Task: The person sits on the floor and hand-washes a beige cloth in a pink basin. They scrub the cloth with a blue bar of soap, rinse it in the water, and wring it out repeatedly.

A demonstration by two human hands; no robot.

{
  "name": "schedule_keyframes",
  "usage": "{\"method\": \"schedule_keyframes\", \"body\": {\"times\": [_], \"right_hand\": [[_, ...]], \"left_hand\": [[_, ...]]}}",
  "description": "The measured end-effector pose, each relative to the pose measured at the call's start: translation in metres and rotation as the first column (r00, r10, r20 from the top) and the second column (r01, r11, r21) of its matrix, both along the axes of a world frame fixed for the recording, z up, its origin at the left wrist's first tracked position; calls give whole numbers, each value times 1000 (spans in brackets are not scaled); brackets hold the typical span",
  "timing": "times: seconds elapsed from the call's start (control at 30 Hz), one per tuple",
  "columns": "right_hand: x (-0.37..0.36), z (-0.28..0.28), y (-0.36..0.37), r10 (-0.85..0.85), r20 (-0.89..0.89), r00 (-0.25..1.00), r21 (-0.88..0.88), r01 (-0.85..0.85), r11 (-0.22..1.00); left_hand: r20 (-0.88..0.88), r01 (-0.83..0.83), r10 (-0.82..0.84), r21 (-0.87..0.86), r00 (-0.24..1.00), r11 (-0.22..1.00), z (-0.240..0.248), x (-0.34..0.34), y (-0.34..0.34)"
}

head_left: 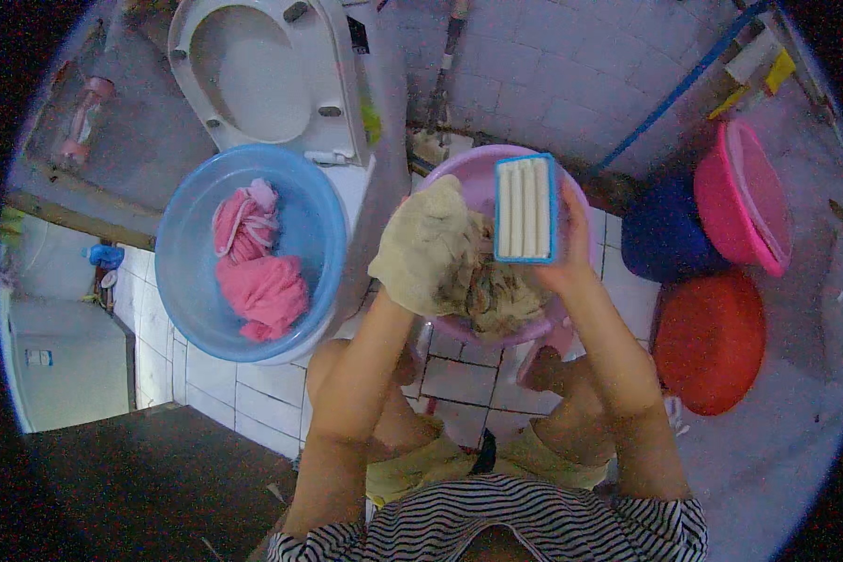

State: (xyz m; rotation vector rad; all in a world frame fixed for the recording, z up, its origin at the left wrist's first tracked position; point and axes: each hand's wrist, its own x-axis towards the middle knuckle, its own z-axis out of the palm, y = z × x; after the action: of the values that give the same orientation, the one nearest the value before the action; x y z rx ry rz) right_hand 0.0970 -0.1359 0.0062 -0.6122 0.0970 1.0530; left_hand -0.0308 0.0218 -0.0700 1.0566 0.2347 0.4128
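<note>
My left hand (pixel 390 305) is mostly hidden under a wet beige cloth (pixel 423 248), which it holds raised at the left side of a pink basin (pixel 510 161). My right hand (pixel 571 255) is closed on a scrubbing brush (pixel 525 208) with a blue rim and cream bristle rows, turned face up above the basin. The brush is close beside the beige cloth but apart from its upper part. A brown and beige patterned cloth (pixel 504 295) lies bunched in the basin, partly below the brush.
To the left, a blue basin (pixel 173 281) holds pink cloths (pixel 260 286) in front of a toilet (pixel 249 75). On the right stand a dark blue bucket (pixel 660 229), a tilted pink basin (pixel 742 201) and a red basin (pixel 712 342). White tiles (pixel 459 382) cover the floor.
</note>
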Motion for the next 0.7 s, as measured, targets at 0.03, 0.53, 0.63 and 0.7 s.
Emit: {"method": "schedule_keyframes", "body": {"times": [0.03,0.53,0.63,0.7], "right_hand": [[4,-2,-2,-8,-32,999,41,9,999],[-4,-12,0,-27,-37,999,-35,26,999],[-6,-13,0,15,-7,1000,-72,-15,997],[-6,-14,2,29,32,999,-106,-25,994]], "left_hand": [[-136,18,28,327,990,945,11,1,-3],[88,-235,268,774,959,588,21,0,-22],[-22,-27,125,924,992,381,26,-6,-17],[19,-31,25,687,1000,726,34,-7,-17]]}}
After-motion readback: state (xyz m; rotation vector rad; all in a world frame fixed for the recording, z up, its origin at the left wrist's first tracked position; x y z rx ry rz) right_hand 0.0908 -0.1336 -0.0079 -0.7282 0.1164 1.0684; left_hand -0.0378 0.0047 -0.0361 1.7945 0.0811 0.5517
